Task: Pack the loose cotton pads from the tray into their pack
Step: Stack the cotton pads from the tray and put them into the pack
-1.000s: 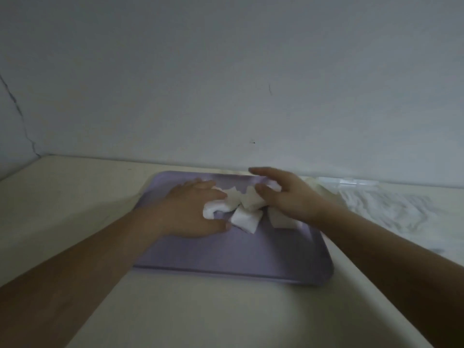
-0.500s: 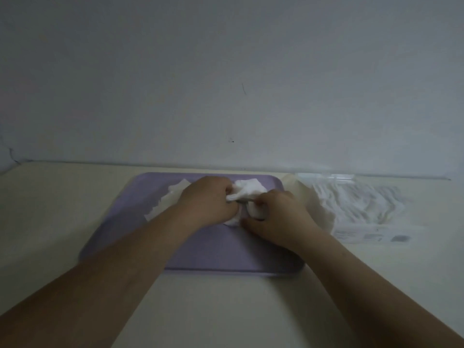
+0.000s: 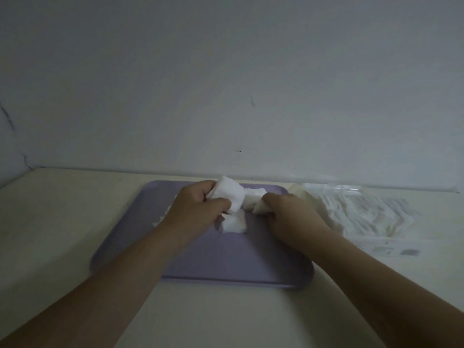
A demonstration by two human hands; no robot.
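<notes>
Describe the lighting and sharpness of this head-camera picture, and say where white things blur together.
Head view: dim, flat, bluish light, no glare or hard shadows; soft focus leaves the cotton pads gripped by the left hand and right hand textureless; the clear pack beside the purple tray melts into the pale table.

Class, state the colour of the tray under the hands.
The tray is pale lilac-purple, seen in the head view.

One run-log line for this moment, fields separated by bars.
left hand: grips cotton pads | right hand: grips pad bunch | loose pad: on tray | pack: beside tray
</notes>
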